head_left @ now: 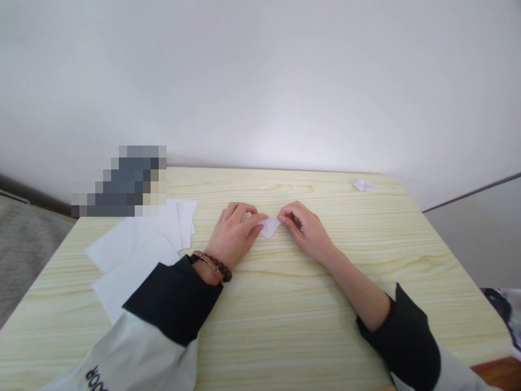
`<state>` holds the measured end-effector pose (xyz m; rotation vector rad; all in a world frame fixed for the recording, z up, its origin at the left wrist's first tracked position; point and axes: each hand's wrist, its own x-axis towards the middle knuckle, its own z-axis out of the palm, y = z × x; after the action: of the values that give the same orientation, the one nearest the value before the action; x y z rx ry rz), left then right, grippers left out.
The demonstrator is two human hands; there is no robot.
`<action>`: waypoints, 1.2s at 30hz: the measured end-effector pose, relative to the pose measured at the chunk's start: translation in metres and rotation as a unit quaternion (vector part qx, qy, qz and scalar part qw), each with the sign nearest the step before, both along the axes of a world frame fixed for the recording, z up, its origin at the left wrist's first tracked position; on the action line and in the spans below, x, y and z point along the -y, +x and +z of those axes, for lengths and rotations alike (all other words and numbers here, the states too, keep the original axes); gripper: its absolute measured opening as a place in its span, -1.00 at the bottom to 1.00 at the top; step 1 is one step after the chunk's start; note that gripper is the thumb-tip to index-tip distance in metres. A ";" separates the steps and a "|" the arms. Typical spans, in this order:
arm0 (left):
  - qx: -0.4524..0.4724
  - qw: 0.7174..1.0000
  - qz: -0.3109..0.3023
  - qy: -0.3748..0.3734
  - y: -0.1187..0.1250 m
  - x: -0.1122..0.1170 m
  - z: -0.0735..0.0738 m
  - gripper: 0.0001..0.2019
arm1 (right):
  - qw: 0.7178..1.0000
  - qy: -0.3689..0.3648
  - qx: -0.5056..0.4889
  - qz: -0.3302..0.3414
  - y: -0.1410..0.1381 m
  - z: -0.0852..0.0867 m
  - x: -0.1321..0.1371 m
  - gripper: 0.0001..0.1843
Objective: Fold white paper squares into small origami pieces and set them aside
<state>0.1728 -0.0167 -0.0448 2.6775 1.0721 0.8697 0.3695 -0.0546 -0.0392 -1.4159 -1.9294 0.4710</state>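
L hand [234,233] reaches in from lower L, fingers arched, thumb + index grip pinched on L corner of small folded paper [269,228]. R hand [304,229] angles in from lower R, fingers curled, grip pinched on R corner. Paper's approx. mid-surface [285,320], btwn hands, pt. twd wearer. Loose sheets [157,227] L of L wrist.
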 end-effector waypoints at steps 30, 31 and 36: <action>-0.037 0.998 0.004 -0.051 0.001 0.000 0.003 -0.85 | 1.000 -0.006 0.000 -0.007 -0.001 0.000 0.001 -0.88; -0.034 0.998 0.001 -0.052 0.001 0.000 0.003 -0.85 | 1.000 -0.005 0.002 -0.003 -0.001 0.001 0.001 -0.87; -0.027 0.998 0.008 -0.058 0.001 0.001 0.004 -0.83 | 1.000 -0.009 -0.006 -0.025 -0.001 -0.001 0.001 -0.85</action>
<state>0.1740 -0.0174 -0.0409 2.6147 1.1197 0.7178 0.3684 -0.0555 -0.0402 -1.4665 -1.8794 0.4724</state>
